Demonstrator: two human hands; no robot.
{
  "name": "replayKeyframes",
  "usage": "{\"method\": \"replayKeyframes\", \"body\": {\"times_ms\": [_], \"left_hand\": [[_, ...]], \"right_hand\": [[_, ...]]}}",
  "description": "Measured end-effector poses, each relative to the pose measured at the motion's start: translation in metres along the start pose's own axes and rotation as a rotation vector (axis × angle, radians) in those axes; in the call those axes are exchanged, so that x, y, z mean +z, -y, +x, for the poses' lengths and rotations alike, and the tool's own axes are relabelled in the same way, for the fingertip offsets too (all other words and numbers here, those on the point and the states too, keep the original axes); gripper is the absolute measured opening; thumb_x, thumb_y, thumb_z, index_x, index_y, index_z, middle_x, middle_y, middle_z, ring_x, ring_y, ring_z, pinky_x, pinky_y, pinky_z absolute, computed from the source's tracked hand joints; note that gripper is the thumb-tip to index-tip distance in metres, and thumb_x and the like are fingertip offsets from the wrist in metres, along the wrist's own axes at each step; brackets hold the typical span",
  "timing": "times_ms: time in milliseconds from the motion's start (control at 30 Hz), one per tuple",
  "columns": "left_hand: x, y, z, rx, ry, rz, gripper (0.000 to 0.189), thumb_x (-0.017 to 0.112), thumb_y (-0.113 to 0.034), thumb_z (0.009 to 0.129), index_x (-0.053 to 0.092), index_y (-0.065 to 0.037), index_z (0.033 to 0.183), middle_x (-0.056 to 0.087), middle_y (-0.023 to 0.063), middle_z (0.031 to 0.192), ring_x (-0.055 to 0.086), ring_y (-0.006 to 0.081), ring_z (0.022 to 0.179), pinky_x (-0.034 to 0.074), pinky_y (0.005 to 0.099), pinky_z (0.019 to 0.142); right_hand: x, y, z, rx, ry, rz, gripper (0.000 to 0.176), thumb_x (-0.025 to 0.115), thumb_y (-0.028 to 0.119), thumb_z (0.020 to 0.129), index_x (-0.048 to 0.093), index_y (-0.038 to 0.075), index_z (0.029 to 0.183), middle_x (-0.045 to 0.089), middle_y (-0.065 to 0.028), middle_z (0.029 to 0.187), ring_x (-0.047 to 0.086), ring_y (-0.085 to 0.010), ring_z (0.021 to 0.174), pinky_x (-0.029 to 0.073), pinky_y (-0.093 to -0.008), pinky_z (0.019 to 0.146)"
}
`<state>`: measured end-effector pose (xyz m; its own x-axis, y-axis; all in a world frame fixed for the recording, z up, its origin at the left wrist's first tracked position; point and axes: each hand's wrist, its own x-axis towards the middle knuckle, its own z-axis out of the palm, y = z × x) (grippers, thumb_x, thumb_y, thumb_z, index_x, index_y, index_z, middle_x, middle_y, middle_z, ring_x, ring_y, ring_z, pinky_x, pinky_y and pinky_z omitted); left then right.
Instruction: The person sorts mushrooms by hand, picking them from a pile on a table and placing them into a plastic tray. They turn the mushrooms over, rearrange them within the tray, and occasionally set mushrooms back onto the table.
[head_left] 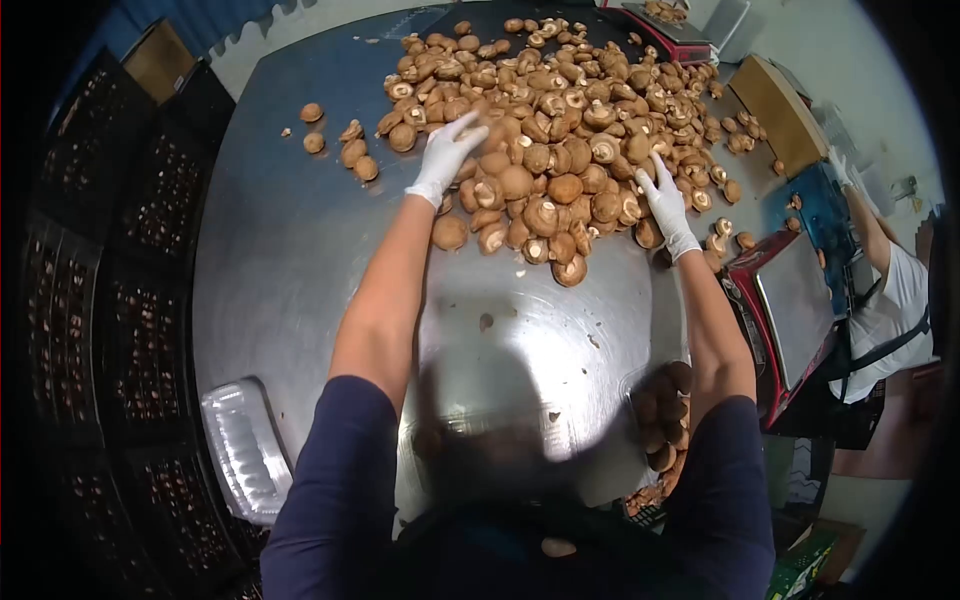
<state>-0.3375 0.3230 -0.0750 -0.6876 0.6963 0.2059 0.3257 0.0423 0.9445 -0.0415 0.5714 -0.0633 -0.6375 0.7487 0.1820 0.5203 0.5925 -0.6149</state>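
A large heap of brown mushrooms (540,140), caps and pale stems jumbled together, lies on a metal table (300,240). Both of my hands wear white gloves. At the heap's near left side is my left hand (448,160), its fingers stretched over the mushrooms and slightly blurred at the tips. My right hand (666,206) rests against the right side of the heap, fingers apart and touching mushrooms. Neither hand visibly grips a mushroom. Several loose mushrooms (354,153) lie left of the heap.
Stacked dark crates (150,350) line the left side. A clear plastic tray (245,450) sits at the table's near left edge. To the right stands a red scale (790,310); another red scale (670,35) is at the back. A co-worker (890,290) with a gloved hand works at right.
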Motion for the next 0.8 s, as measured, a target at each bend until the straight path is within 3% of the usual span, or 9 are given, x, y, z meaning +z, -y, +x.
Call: {"method": "replayKeyframes", "body": {"times_ms": [100,167,233,367,400,467,567,667,800], "left_hand": [[0.007,0.016,-0.001,0.005,0.033,0.070,0.050,0.068,-0.040,0.085,0.064,-0.012,0.126,0.065,0.0151,0.120,0.059,0.0226,0.112,0.044,0.0326,0.097],[0.007,0.000,-0.018,-0.005,0.194,-0.069,0.044,0.066,-0.036,0.087,0.065,-0.009,0.123,0.068,0.0136,0.110,0.063,0.0204,0.101,0.046,0.0308,0.094],[0.015,-0.015,-0.033,0.034,0.230,-0.065,0.041,0.066,-0.033,0.089,0.066,-0.006,0.120,0.069,0.0112,0.110,0.063,0.0167,0.101,0.046,0.0295,0.092],[0.018,-0.035,-0.052,0.056,0.341,-0.092,0.039,0.068,-0.029,0.088,0.066,-0.005,0.118,0.068,0.0088,0.114,0.062,0.0148,0.102,0.046,0.0281,0.092],[0.016,-0.040,-0.057,0.053,0.342,-0.090,0.039,0.068,-0.029,0.088,0.066,-0.005,0.118,0.068,0.0088,0.114,0.062,0.0148,0.102,0.046,0.0281,0.092],[0.006,-0.052,-0.073,0.005,0.434,-0.159,0.038,0.066,-0.026,0.089,0.064,-0.004,0.120,0.064,0.0058,0.116,0.057,0.0141,0.107,0.043,0.0287,0.097],[-0.007,-0.046,-0.094,0.042,0.408,-0.008,0.040,0.070,-0.026,0.085,0.065,-0.003,0.117,0.064,0.0074,0.117,0.056,0.0178,0.110,0.041,0.0311,0.099],[-0.025,-0.032,-0.126,0.030,0.312,0.157,0.037,0.075,-0.018,0.081,0.066,-0.003,0.114,0.062,0.0088,0.118,0.054,0.0222,0.115,0.040,0.0339,0.102],[-0.037,-0.042,-0.169,0.091,0.217,0.225,0.044,0.075,-0.023,0.078,0.064,-0.004,0.116,0.061,0.0161,0.118,0.054,0.0318,0.115,0.041,0.0388,0.101]], "right_hand": [[-0.001,-0.001,-0.004,-0.027,0.049,0.050,0.075,0.062,0.055,0.085,0.044,0.013,0.143,0.046,-0.0136,0.146,0.043,-0.0301,0.134,0.030,-0.0396,0.112],[0.000,-0.001,-0.008,-0.080,0.059,0.098,0.075,0.066,0.052,0.083,0.045,0.012,0.142,0.046,-0.0135,0.145,0.045,-0.0294,0.133,0.032,-0.0383,0.111],[-0.003,0.008,-0.020,-0.135,0.104,0.184,0.075,0.075,0.042,0.078,0.048,0.009,0.140,0.047,-0.0141,0.145,0.047,-0.0278,0.132,0.036,-0.0342,0.109],[0.007,0.024,-0.042,-0.217,0.145,0.132,0.075,0.073,0.045,0.078,0.050,0.006,0.138,0.048,-0.0168,0.143,0.046,-0.0293,0.132,0.034,-0.0339,0.110],[0.008,0.034,-0.051,-0.225,0.131,-0.018,0.076,0.074,0.047,0.077,0.051,0.005,0.137,0.050,-0.0155,0.141,0.048,-0.0307,0.130,0.037,-0.0340,0.108],[0.008,0.060,-0.061,-0.272,0.174,0.055,0.075,0.074,0.048,0.075,0.052,0.010,0.136,0.053,-0.0135,0.137,0.051,-0.0307,0.126,0.040,-0.0355,0.105],[0.021,0.107,-0.084,-0.393,0.290,0.042,0.069,0.071,0.050,0.076,0.053,0.020,0.135,0.057,-0.0093,0.130,0.057,-0.0287,0.117,0.045,-0.0371,0.099],[0.039,0.120,-0.087,-0.543,0.289,-0.097,0.073,0.072,0.054,0.074,0.054,0.019,0.135,0.058,-0.0085,0.130,0.058,-0.0295,0.114,0.045,-0.0385,0.098],[0.051,0.132,-0.100,-0.743,0.336,0.029,0.073,0.073,0.056,0.072,0.057,0.017,0.132,0.060,-0.0138,0.125,0.058,-0.0324,0.113,0.045,-0.0404,0.097]]}}
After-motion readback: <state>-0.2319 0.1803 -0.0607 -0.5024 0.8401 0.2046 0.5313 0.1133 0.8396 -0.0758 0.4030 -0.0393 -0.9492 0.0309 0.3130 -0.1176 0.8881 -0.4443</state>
